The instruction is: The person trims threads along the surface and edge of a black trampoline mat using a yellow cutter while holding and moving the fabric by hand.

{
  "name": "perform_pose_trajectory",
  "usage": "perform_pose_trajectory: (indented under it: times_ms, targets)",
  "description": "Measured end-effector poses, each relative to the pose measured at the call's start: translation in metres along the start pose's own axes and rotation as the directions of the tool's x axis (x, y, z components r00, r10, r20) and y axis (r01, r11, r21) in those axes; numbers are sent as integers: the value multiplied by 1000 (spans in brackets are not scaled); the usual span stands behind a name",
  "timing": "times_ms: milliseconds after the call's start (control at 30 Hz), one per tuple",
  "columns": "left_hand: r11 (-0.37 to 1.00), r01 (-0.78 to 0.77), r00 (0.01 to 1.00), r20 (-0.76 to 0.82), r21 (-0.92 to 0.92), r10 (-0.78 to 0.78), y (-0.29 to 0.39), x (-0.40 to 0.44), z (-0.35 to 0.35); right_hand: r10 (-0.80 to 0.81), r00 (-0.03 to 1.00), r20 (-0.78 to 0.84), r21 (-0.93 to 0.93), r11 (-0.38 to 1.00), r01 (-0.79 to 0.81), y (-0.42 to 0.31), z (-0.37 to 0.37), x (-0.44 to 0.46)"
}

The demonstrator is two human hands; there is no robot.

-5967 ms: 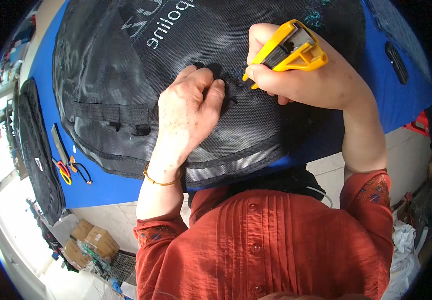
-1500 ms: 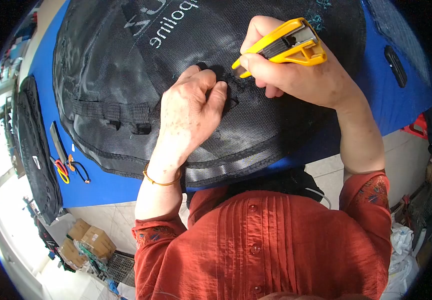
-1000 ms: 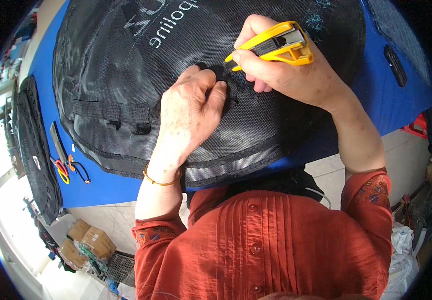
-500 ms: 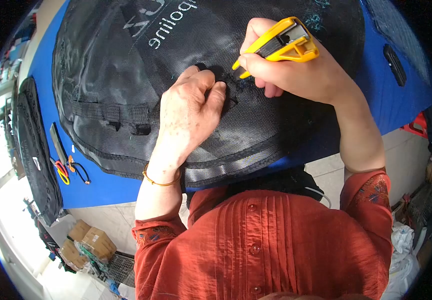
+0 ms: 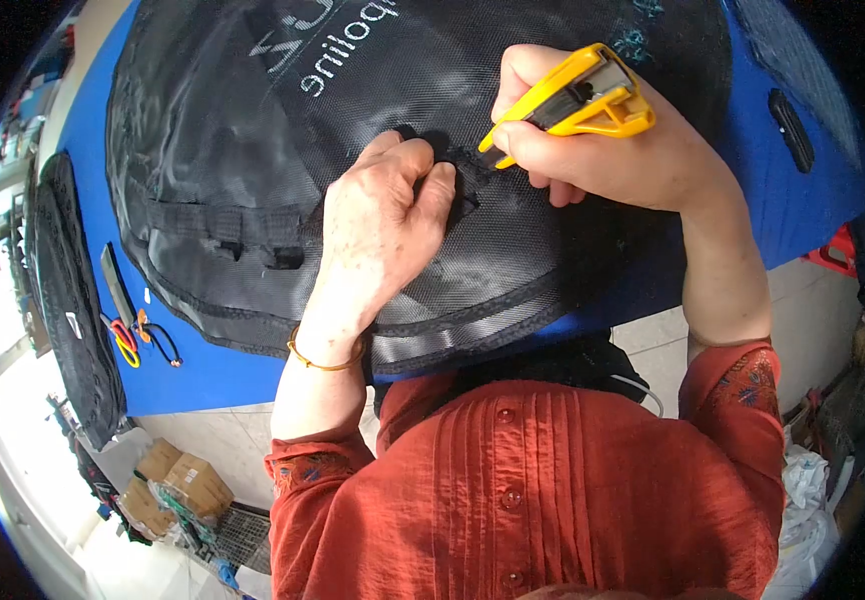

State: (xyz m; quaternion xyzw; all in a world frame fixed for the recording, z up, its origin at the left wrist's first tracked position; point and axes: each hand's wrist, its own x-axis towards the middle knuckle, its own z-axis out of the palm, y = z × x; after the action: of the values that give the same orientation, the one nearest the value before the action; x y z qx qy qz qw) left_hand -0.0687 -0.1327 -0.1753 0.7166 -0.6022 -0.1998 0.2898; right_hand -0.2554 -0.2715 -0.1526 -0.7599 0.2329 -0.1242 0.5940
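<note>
A large black mesh fabric piece (image 5: 513,255) with white lettering lies on the blue table. My left hand (image 5: 383,210) is closed, its thumb and curled fingers pinching a fold of this fabric near the middle. Just to its right, my right hand (image 5: 603,160) grips yellow thread snips (image 5: 593,95). Their tips point down and left at the fabric, close to my left thumb and a small dark patch of loose threads (image 5: 473,175). Whether the tips touch the fabric I cannot tell. Black webbing loops (image 5: 243,225) run along the fabric left of my left hand.
On the blue table (image 5: 213,385) at left lie scissors (image 5: 125,342), a long dark blade-like tool (image 5: 114,275) and a long black fabric bundle (image 5: 78,300). A black strap piece (image 5: 791,130) lies at right. Cardboard boxes (image 5: 193,480) stand on the floor, lower left.
My right hand has shifted slightly right and down with the snips, whose tips are a little farther from my left thumb. My left hand and the fabric have moved only slightly.
</note>
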Motion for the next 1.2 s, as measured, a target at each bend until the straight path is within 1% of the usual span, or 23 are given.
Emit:
perform_pose_trajectory:
  times_ms: [67,200,267,333,367,433,467,567,600,667,700,767,800,867,933,967,1033,1067,1100,1167,1200]
  targets:
    - [1000,-1,1000,-2,1,1,0,0,0,81,996,40,-2,997,-81,-3,-2,0]
    - [1000,-2,1000,-4,9,2,-1,0,1,93,995,34,-10,996,-92,-6,-2,2]
    - [1000,2,1000,-9,10,-2,0,0,1,94,995,-46,-11,996,-94,-6,0,3]
    - [999,18,1000,-7,28,-18,2,0,0,-10,997,-76,33,999,13,6,-2,8]
    - [999,17,1000,-11,28,-17,2,0,0,-103,984,-143,-91,992,91,6,-3,11]
    - [1000,5,1000,-21,23,-4,1,-1,1,-190,957,-220,-101,980,171,12,-9,15]
    - [1000,1,1000,-25,23,0,0,-1,2,-194,956,-221,-105,979,174,11,-12,16]
    - [999,-6,999,-43,48,8,0,-2,3,9,987,-163,182,983,21,8,-20,21]
    - [999,-21,999,-47,47,23,-1,-2,4,-231,941,-249,-117,971,207,26,-14,27]
    - [998,-45,997,-65,47,48,-2,-2,4,-146,956,-253,-95,987,126,37,-15,30]
    - [998,-40,997,-61,47,43,-2,-2,5,-122,961,-249,-14,992,122,34,-12,31]
    - [998,-42,996,-74,48,45,-2,-3,3,-64,965,-254,39,996,76,33,-12,33]
    - [998,-26,998,-59,52,29,-1,-3,1,-31,970,-242,97,994,56,33,-13,33]
    - [998,-22,998,-57,57,25,3,-4,-5,21,961,-274,145,989,20,38,-13,34]
    - [990,-22,999,-22,140,26,6,-6,-13,79,959,-273,183,983,-29,38,-17,32]
    - [990,-29,999,-36,135,34,4,-7,-16,119,950,-287,185,980,-67,37,-16,32]
    - [953,-37,995,-74,301,62,-1,-10,-20,99,948,-302,193,980,-41,38,-14,32]
    - [934,-18,997,-63,356,44,2,-13,-25,94,948,-303,200,979,-32,37,-13,32]
    - [915,-53,992,-82,400,94,3,-16,-29,74,945,-319,198,980,-10,36,-12,32]
    - [859,-138,967,-119,492,224,11,-18,-37,-29,922,-387,180,978,106,31,-12,27]
    - [860,-146,961,-137,488,241,21,-19,-44,-85,903,-422,168,971,170,27,-12,25]
